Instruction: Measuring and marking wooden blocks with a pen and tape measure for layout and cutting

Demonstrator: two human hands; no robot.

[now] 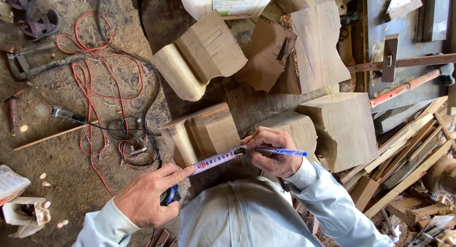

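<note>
Left hand (pixel 145 199) grips a tape measure (pixel 169 196) case, fingers wrapped round it, index finger stretched along the pulled-out blade (pixel 217 160). Blade runs from that grip up and right to the right hand (pixel 274 149), lying across a dark board (pixel 223 173) just in front of the person's shirt. Right hand closed on a blue pen (pixel 280 152), barrel pointing right, tip down at the blade's far end; same fingers pin the blade end to the board. Just beyond the blade, a carved wood block (pixel 202 133); right of the pen grip, two more blocks (pixel 339 128). Further past the hands, a curved block (pixel 202 57) and rough slabs (pixel 316 47). Left of the tape grip, well apart, red cable (pixel 85 85) on the dusty floor. Far right of the pen grip, a hammer (pixel 408 85) and scrap strips (pixel 408 156).
</note>
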